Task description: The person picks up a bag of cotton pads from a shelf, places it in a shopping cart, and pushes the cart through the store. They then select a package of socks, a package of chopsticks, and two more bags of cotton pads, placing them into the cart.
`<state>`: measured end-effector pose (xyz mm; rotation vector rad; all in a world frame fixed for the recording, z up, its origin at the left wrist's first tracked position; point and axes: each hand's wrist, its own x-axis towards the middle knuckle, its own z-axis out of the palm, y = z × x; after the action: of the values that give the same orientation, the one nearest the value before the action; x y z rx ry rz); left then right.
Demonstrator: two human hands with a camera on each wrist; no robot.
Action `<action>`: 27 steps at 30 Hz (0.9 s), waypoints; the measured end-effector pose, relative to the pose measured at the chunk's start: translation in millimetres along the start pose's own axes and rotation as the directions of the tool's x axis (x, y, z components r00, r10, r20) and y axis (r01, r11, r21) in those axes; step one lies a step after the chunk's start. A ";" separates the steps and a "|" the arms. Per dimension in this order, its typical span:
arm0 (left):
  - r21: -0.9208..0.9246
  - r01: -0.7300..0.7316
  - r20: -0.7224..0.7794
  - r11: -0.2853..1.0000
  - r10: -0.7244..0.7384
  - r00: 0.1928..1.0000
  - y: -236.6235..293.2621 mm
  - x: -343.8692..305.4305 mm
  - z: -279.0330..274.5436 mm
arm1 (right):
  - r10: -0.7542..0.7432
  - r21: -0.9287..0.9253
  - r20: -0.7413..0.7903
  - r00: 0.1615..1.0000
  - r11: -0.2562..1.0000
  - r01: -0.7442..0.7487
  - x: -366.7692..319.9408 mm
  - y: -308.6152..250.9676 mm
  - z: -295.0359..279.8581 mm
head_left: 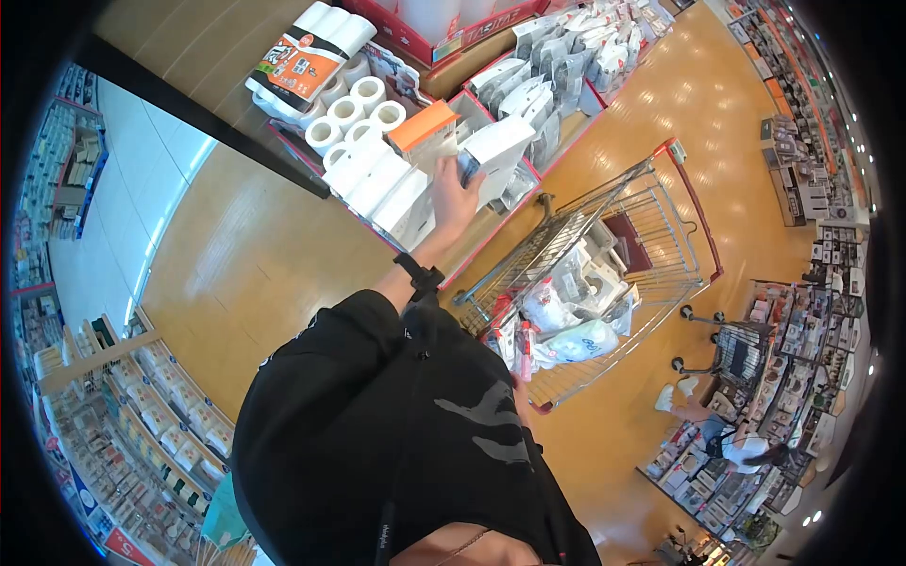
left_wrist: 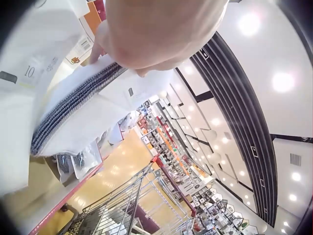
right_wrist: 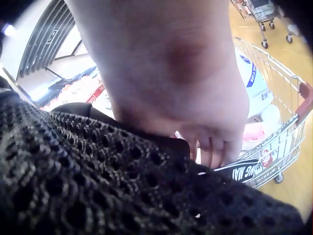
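My left hand [head_left: 455,203] reaches into a display bin and grips a white-wrapped pack of folded grey-blue cloths [left_wrist: 80,100] from above. In the left wrist view the cloths' layered edges show between two white faces, with fingers over the top edge. Beside it, a white pack [left_wrist: 27,73] carries a "10". An orange-topped pack [head_left: 425,127] stands just beyond the hand. Low by my body, my right hand [right_wrist: 210,117] curls its fingers over the lettered handle [right_wrist: 239,171] of a shopping cart [head_left: 651,170]. Black mesh fabric hides part of that hand.
The cart's basket holds several bagged goods [head_left: 576,340]. White rolls [head_left: 344,111] and more white packs [head_left: 387,189] fill the bin. Clear-bagged items [head_left: 538,94] lie at its far end. A person [head_left: 736,443] and another cart [head_left: 741,354] are at the right, near stocked shelves.
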<state>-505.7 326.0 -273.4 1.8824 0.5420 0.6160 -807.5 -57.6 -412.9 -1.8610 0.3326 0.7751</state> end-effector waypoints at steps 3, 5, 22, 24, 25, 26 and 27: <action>0.148 -0.007 0.064 0.989 -0.002 0.998 -3.3 21.6 -13.0 | 0.003 -0.001 0.020 1.000 1.000 -0.003 12.1 0.4 -6.4; 0.186 -0.020 0.109 0.982 -0.001 0.994 -1.6 36.4 -25.9 | 0.009 0.027 0.027 1.000 1.000 -0.009 20.4 9.7 -7.2; 0.505 -0.177 0.393 0.845 -0.043 0.919 -51.5 46.7 -64.6 | 0.022 -0.067 -0.115 0.993 0.997 -0.030 54.4 -27.4 6.4; 0.515 -0.282 0.462 0.809 0.015 0.887 -86.2 51.6 -65.8 | -0.044 -0.151 -0.081 0.996 0.988 0.031 60.9 -0.7 14.2; 0.547 -0.238 0.431 0.802 -0.027 0.902 -61.4 51.7 -68.5 | -0.064 -0.183 -0.118 0.991 0.982 0.041 55.1 -5.1 17.5; 0.434 -0.462 0.404 0.773 0.291 0.867 -74.0 56.5 -69.1 | -0.083 -0.218 -0.155 0.984 0.975 0.048 51.3 -12.4 20.3; 0.369 -0.255 0.413 0.894 0.088 0.906 -58.5 62.8 -72.2 | -0.088 -0.205 -0.157 0.984 0.977 0.054 56.1 -4.8 21.0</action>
<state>-508.7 436.4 -293.1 2.4064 0.2519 0.2310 -770.2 -29.9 -451.0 -2.1215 0.2991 0.6251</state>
